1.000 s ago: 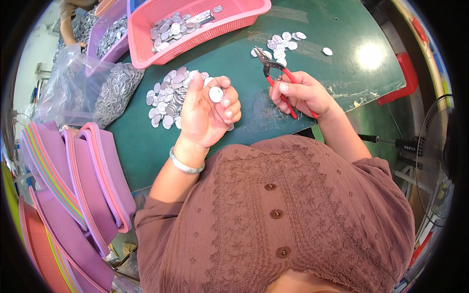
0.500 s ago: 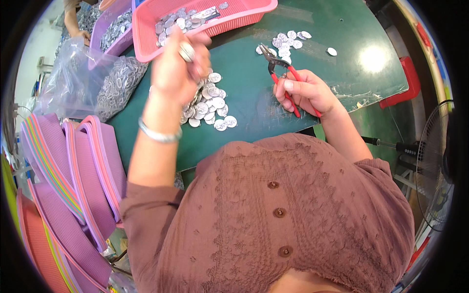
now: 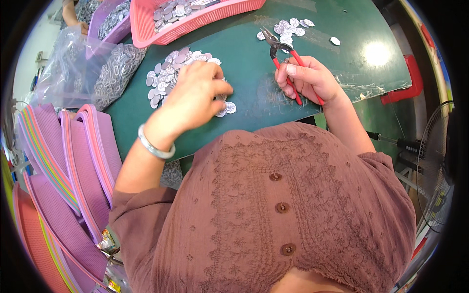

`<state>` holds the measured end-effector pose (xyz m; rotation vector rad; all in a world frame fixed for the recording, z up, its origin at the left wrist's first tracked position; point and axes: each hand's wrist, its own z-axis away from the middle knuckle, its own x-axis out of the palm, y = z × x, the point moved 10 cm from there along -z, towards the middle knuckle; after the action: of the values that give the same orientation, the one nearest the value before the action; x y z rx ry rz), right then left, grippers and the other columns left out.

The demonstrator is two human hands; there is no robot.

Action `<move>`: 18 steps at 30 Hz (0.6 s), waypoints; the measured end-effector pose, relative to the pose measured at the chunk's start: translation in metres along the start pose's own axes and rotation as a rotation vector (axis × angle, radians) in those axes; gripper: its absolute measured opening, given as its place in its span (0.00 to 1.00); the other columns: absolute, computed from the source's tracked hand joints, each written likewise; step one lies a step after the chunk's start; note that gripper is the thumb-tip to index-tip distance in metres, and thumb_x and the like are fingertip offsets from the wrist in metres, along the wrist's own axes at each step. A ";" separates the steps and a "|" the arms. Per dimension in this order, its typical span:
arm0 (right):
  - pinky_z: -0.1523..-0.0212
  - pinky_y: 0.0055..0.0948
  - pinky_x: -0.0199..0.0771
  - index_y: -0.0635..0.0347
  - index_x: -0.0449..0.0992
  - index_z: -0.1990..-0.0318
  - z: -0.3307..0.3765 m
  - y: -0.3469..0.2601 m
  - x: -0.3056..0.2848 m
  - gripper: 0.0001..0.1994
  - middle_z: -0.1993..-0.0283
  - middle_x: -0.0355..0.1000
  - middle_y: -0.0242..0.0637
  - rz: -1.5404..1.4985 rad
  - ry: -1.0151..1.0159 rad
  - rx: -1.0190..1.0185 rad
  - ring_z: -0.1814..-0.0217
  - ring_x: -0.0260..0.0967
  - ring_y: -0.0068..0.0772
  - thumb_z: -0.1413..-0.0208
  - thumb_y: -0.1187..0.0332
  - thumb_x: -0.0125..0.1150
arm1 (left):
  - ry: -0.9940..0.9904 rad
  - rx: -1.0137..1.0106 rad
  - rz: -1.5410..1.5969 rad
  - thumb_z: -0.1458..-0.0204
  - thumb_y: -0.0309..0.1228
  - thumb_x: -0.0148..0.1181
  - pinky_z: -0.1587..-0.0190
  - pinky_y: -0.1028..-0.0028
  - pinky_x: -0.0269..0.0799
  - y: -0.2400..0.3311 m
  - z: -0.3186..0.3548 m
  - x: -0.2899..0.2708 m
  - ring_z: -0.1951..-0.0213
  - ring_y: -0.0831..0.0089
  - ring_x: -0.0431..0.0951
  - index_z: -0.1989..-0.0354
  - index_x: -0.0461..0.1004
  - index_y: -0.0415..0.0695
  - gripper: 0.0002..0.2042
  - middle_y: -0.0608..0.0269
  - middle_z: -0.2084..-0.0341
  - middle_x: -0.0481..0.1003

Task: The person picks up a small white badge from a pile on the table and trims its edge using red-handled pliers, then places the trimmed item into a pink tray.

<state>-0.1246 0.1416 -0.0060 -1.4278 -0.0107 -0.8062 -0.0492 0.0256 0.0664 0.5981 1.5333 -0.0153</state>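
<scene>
Left hand (image 3: 195,95) fingers curled down on the near disc pile (image 3: 168,73), grip on a disc not discernible; right hand (image 3: 310,78) clamps red-handled pliers (image 3: 288,61); small far pile (image 3: 288,29) looks processed; most of the near pile remains on the counter (image 3: 249,93).

A: Dull silvery metal discs (image 3: 168,73) heaped on that smooth, slightly glossy green table mat (image 3: 244,63), see?

B: Yes, and red plastic-sleeved steel pliers (image 3: 288,61). Pink ribbed plastic tray (image 3: 195,22), crinkly clear plastic bag (image 3: 73,63), shiny metal bangle (image 3: 154,146).
</scene>
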 end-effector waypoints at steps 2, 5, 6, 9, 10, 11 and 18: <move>0.74 0.21 0.65 0.65 0.73 0.71 0.000 0.000 0.000 0.12 0.75 0.68 0.34 0.001 0.003 -0.001 0.75 0.63 0.23 0.48 0.63 0.56 | 0.011 -0.001 -0.034 0.68 0.24 0.62 0.56 0.68 0.59 0.010 0.007 0.005 0.60 0.60 0.66 0.71 0.75 0.43 0.11 0.59 0.68 0.67; 0.74 0.21 0.65 0.65 0.73 0.71 0.000 -0.001 0.000 0.12 0.75 0.68 0.34 0.009 0.031 -0.026 0.76 0.63 0.23 0.48 0.62 0.56 | 0.045 -0.055 0.035 0.67 0.23 0.62 0.57 0.69 0.60 0.007 0.009 0.007 0.61 0.63 0.66 0.75 0.72 0.42 0.07 0.60 0.70 0.68; 0.75 0.21 0.65 0.65 0.73 0.71 0.000 -0.002 0.000 0.12 0.75 0.68 0.34 0.010 0.034 -0.031 0.76 0.63 0.23 0.48 0.62 0.56 | 0.065 -0.070 0.084 0.65 0.23 0.61 0.59 0.71 0.61 0.002 0.008 0.008 0.63 0.66 0.67 0.77 0.71 0.42 0.06 0.62 0.71 0.68; 0.76 0.21 0.64 0.64 0.73 0.72 0.000 -0.001 -0.001 0.12 0.76 0.67 0.34 0.025 0.039 -0.016 0.77 0.63 0.23 0.49 0.62 0.56 | 0.128 -0.394 0.566 0.60 0.21 0.58 0.66 0.77 0.63 -0.029 0.013 0.018 0.69 0.76 0.68 0.78 0.68 0.41 0.05 0.67 0.74 0.69; 0.76 0.21 0.64 0.64 0.73 0.72 0.000 0.000 -0.001 0.12 0.76 0.67 0.34 0.032 0.040 -0.005 0.77 0.63 0.23 0.49 0.62 0.56 | 0.147 -0.549 0.783 0.58 0.20 0.57 0.69 0.80 0.63 -0.041 0.019 0.028 0.71 0.80 0.69 0.78 0.67 0.40 0.04 0.69 0.75 0.69; 0.76 0.21 0.64 0.65 0.72 0.72 0.001 0.000 0.000 0.12 0.76 0.66 0.34 0.051 0.044 0.004 0.77 0.62 0.23 0.48 0.62 0.55 | 0.212 -0.541 0.826 0.57 0.20 0.56 0.71 0.82 0.62 -0.044 0.019 0.027 0.72 0.83 0.68 0.77 0.67 0.40 0.04 0.70 0.76 0.69; 0.77 0.21 0.63 0.65 0.72 0.72 0.001 0.000 0.001 0.12 0.77 0.66 0.34 0.065 0.061 0.022 0.77 0.62 0.23 0.49 0.63 0.56 | 0.256 -0.152 0.162 0.64 0.25 0.61 0.62 0.68 0.63 0.000 0.005 0.007 0.67 0.61 0.66 0.65 0.73 0.41 0.13 0.58 0.73 0.66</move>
<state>-0.1232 0.1418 -0.0049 -1.3754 0.0731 -0.7932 -0.0438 0.0260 0.0598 0.6186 1.7100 0.3098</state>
